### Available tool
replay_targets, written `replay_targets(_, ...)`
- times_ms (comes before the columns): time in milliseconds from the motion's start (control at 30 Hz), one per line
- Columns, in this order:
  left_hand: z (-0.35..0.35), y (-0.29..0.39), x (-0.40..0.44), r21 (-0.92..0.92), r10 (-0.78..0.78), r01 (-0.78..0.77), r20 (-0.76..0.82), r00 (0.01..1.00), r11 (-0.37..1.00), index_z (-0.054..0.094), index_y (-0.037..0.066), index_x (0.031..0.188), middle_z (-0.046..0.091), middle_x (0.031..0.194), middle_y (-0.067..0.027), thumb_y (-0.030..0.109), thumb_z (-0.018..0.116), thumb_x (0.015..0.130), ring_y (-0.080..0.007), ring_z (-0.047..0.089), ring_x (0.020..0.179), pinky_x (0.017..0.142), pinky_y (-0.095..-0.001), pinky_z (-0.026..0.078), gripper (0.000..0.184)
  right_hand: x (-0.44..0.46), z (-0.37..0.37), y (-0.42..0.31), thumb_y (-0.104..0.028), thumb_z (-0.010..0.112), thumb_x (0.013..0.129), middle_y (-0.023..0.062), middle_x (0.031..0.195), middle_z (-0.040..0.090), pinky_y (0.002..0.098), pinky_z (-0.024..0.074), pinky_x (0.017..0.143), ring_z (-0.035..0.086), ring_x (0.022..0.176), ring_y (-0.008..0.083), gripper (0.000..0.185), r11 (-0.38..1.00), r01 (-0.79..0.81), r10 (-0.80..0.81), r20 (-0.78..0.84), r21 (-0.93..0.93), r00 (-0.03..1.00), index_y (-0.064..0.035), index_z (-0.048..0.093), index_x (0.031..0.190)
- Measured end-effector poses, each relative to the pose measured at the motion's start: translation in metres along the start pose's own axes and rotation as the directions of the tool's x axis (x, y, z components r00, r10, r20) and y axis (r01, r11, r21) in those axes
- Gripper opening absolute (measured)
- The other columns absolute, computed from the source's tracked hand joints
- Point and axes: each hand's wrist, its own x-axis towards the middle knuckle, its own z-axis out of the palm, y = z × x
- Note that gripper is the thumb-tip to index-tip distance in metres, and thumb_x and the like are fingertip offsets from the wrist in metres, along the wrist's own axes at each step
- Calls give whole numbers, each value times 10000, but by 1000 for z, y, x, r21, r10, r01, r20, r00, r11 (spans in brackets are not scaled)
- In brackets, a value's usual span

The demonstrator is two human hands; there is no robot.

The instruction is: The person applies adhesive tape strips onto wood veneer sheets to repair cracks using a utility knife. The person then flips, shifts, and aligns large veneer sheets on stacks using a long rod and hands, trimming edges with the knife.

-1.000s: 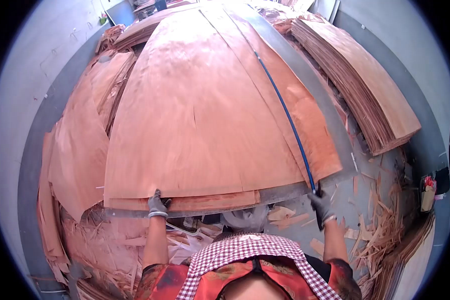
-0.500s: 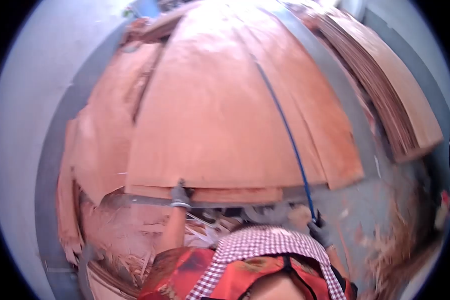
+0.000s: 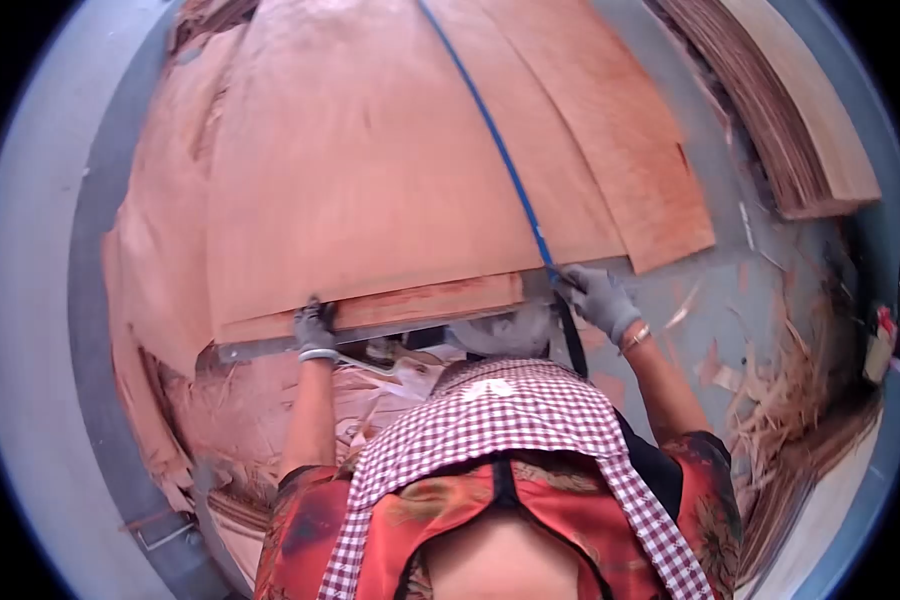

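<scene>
A large thin wood veneer sheet (image 3: 370,170) lies before me, its near edge over a darker veneer strip (image 3: 430,303). My left hand (image 3: 315,328), in a grey glove, is closed on the sheet's near edge at the left. A long, thin blue rod (image 3: 500,150) runs lengthwise over the veneer, with a black end reaching toward my body. Around the rod's near part, my gloved right hand (image 3: 602,303) is closed. Beneath the large sheet, at the right, another veneer piece (image 3: 610,140) shows.
A thick stack of veneer (image 3: 770,100) stands at the far right. Torn veneer sheets (image 3: 155,260) lie along the left side. Wood scraps (image 3: 790,370) litter the floor at the right, and more debris lies below the work surface's near edge.
My view has tilted down and shifted, so the veneer sits higher in it. My right hand has come up and forward along the rod; my left hand stays at the sheet's edge.
</scene>
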Motion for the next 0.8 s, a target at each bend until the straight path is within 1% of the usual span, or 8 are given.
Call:
replay_targets(67, 4, 6, -10, 67, 31, -31, 1, 1000, 997, 538, 99, 1025, 596, 955, -67, 98, 588, 862, -207, 598, 836, 722, -328, 554, 171, 24, -10, 7, -258, 640, 776, 177, 988, 601, 393, 480, 659, 592, 809, 290, 296, 989, 24, -67, -307, -143, 949, -87, 557, 1002)
replay_targets(233, -14, 2, 12, 179, 56, -55, 0, 998, 982, 527, 50, 1080, 592, 989, -67, 109, 589, 867, -188, 599, 798, 649, -302, 553, 229, 36, -72, 8, -256, 708, 703, 161, 1138, 527, 374, 460, 852, 520, 1046, 329, 497, 844, -331, 75, -519, -422, 852, -122, 546, 1153)
replay_targets(333, -2, 5, 1, 83, 108, -104, -43, 993, 991, 544, 76, 1103, 607, 968, -50, 75, 601, 851, -163, 600, 773, 602, -273, 551, 258, 40, -83, 41, -220, 674, 716, 176, 1125, 538, 386, 462, 834, 532, 1028, 337, 417, 936, -259, 141, -420, -239, 897, -115, 564, 1105)
replay_targets(500, 4, 11, -5, 16, 32, -31, -91, 995, 999, 540, 82, 1097, 622, 956, -53, 68, 598, 849, -164, 608, 753, 563, -272, 554, 255, 35, -110, 32, -98, 574, 736, 200, 912, 616, 427, 468, 797, 584, 911, 368, 197, 900, -294, 157, -391, -321, 907, -74, 625, 924)
replay_targets(533, 6, 12, -9, 14, 43, -42, -91, 995, 999, 538, 82, 1102, 621, 958, -54, 66, 597, 849, -164, 609, 756, 559, -270, 554, 260, 32, -119, 42, -91, 571, 745, 205, 916, 626, 407, 472, 776, 605, 907, 337, 196, 942, -180, 43, -428, -285, 903, -44, 636, 923)
replay_targets(667, 9, 11, -8, 10, 40, -40, -122, 992, 999, 532, 81, 1119, 618, 965, -58, 60, 592, 850, -167, 610, 755, 542, -265, 552, 276, -5, -199, 63, -91, 604, 786, 82, 968, 654, 292, 467, 777, 603, 868, 164, 296, 970, -27, 158, -540, 243, 827, 29, 612, 1057)
replay_targets(733, 9, 8, -7, 7, 49, -49, -133, 990, 999, 545, 82, 1103, 617, 960, -57, 54, 589, 851, -165, 608, 738, 534, -265, 549, 257, -25, -244, 72, -43, 585, 812, 28, 952, 630, 243, 456, 764, 567, 835, 119, 276, 929, 198, 28, -595, 312, 803, 27, 606, 1078)
replay_targets(800, 1, 2, 0, 38, 81, -77, -101, 992, 996, 553, 82, 1096, 617, 957, -56, 52, 589, 850, -164, 606, 726, 527, -266, 546, 250, -34, -273, 104, -5, 574, 815, 1, 911, 619, 208, 445, 721, 550, 790, 90, 228, 945, 167, 89, -712, 281, 697, 7, 625, 1037)
